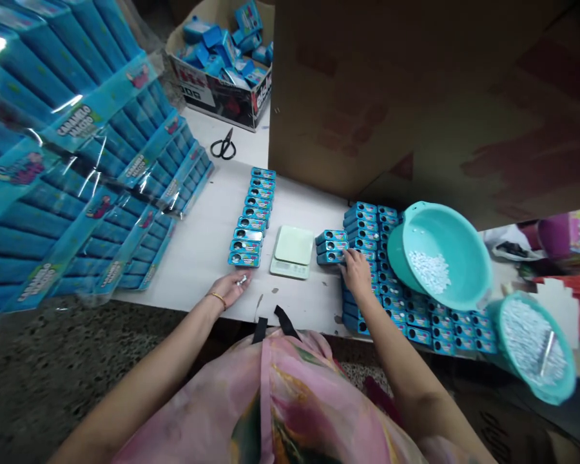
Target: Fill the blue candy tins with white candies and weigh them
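My left hand (229,289) is turned palm up at the near end of a column of small blue candy boxes (246,259), with a few small white candies (242,280) held at its fingers. To the right of that column sits a pale green kitchen scale (292,250) with a bare platform. Beyond the scale, my right hand (357,274) has its fingers closed at the edge of a blue box (330,257), the nearest of a short stack of 3. Part of that grip is hidden by the hand itself. Packed rows of similar boxes (418,335), each with a dark round opening, lie under and beside my right forearm.
A turquoise basin (468,258) with white candies stands on the boxes; a second tub (565,374), fuller, holds a metal scoop. Black scissors (223,145) lie behind. A carton (212,96) holds jumbled blue boxes. Wrapped displays (91,167) rise at left, a large cardboard box (415,96) at back.
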`<state>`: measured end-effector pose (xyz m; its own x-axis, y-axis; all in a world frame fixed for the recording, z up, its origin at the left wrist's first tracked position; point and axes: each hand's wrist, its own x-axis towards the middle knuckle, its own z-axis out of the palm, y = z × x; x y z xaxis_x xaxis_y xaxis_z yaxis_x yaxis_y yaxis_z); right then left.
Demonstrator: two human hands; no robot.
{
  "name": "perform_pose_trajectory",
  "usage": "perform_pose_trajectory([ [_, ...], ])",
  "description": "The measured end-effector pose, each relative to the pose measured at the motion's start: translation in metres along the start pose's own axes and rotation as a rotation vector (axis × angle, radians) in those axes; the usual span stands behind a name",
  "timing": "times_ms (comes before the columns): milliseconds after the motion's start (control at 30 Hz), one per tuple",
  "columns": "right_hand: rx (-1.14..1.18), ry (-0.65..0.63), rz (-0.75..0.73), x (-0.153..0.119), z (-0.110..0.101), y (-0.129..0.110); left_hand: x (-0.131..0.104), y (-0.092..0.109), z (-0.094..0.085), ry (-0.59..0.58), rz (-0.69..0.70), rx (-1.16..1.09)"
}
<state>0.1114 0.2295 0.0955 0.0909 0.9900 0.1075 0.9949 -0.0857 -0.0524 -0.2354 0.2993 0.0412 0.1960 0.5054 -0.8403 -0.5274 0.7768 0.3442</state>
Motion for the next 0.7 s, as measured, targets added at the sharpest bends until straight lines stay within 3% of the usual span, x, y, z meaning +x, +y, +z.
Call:
perform_pose_trajectory([
  [67, -0.061, -0.049, -0.047, -0.001, 0.007, 0.01, -0.007, -0.006, -0.004, -0.024, -0.027, 0.001],
  [200, -0.116, -0.061, -0.143, -0.003, 0.016, 0.003, -0.022, -0.019, -0.009, -0.054, -0.057, 0.009],
  [467, -0.183, -0.095, -0.247, -0.001, 0.012, -0.004, -0.041, -0.039, -0.012, -0.102, -0.091, 0.038],
  [567, -0.165, -0.094, -0.277, 0.0, 0.003, -0.019, -0.05, -0.026, -0.008, -0.116, 0.002, 0.088],
  [633, -0.151, -0.11, -0.283, 0.001, -0.004, -0.034, -0.054, -0.008, -0.001, -0.113, 0.133, 0.177],
  [700, -0.118, -0.126, -0.289, 0.002, -0.009, -0.049, -0.052, 0.014, 0.008, -0.038, 0.316, 0.372],
])
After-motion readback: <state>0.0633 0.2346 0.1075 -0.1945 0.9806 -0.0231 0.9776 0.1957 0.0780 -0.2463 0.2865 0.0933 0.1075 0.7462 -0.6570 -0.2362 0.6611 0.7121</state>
